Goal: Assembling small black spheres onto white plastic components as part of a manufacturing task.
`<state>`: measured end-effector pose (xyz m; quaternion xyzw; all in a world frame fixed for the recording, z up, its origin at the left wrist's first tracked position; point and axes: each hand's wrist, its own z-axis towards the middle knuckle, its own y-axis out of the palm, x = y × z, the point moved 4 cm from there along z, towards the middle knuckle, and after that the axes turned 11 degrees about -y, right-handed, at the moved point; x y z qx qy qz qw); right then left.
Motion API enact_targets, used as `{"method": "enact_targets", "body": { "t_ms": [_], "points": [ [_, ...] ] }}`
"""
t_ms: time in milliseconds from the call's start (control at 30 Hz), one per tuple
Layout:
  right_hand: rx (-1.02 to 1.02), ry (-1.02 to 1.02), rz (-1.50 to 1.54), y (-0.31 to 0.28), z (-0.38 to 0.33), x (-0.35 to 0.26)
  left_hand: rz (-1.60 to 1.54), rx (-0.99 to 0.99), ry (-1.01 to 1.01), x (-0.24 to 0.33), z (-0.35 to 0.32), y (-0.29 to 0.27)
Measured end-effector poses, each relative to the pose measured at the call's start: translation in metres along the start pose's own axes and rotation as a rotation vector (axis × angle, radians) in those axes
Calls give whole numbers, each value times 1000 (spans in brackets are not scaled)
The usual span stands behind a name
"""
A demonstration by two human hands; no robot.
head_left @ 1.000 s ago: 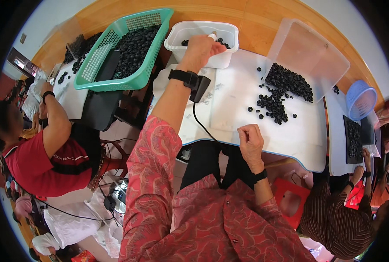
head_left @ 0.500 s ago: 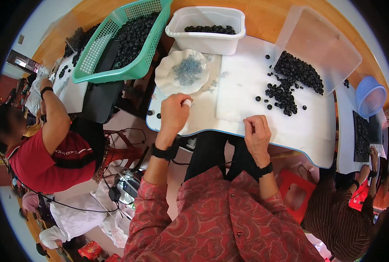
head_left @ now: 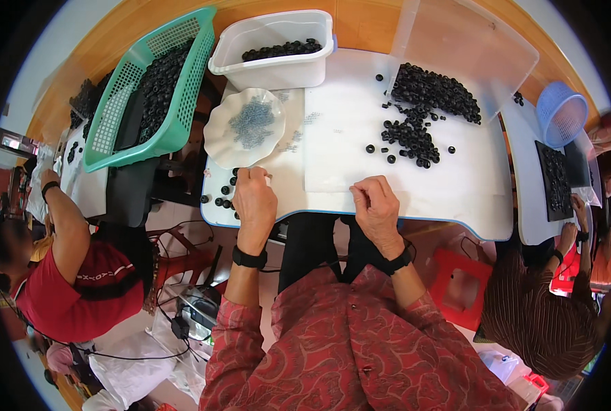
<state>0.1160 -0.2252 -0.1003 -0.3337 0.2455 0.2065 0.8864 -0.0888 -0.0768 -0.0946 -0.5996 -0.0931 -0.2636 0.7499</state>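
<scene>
Black rubber rings (head_left: 224, 194) lie on the counter (head_left: 456, 198) just left of the left hand (head_left: 254, 198), its grip pinched narrow on something tiny; right hand (head_left: 376, 205) loosely curled, farther off

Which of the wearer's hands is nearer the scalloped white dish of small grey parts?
Left. The left hand rests just below the white dish, almost at its rim. The right hand lies farther right, on the white sheet.

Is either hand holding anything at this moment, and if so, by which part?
The left hand pinches something tiny and pale at its fingertips, too small to identify, just below the white scalloped dish. The right hand is curled on the white table; whether it holds anything cannot be told.
</scene>
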Motion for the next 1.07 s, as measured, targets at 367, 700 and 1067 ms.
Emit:
{"method": "enact_targets", "body": {
  "t_ms": [367, 700, 1067],
  "points": [
    [157, 173, 184, -18, 1, 5, -1208, -632, -412, 36, -40, 10],
    [21, 186, 463, -6, 11, -29, -1616, -916, -509, 65, -53, 30],
    [-22, 213, 656, -10, 12, -24, -1455, -996, -467, 80, -47, 36]
  ]
}}
